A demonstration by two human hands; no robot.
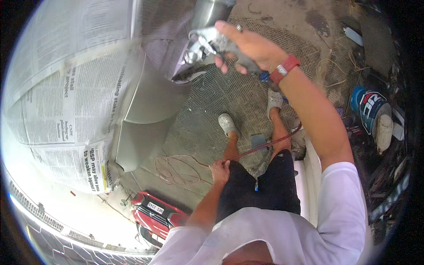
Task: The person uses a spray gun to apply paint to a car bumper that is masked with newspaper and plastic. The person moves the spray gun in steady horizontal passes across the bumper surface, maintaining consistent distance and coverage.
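Raised at the upper middle, my right hand (251, 46) is wrapped round the grip of a metal spray gun (203, 46), with a grey cup on its top. The gun's nozzle end points left, toward a silver-grey car body panel (152, 95), apart from it. Low by my thigh, my left hand (220, 171) is closed on a thin reddish air hose (265, 144). The hose stretches across in front of my legs to the right; its link to the gun is hidden. Newspaper sheets (66, 92) cover the car body left of the panel.
Loops of hose (179, 170) lie on the patterned, dusty floor (198, 119) near my feet. A red vehicle (154, 214) with a plate stands at the lower left. At the right are a blue container (366, 106) and dark clutter. A white bottle (353, 36) lies at the upper right.
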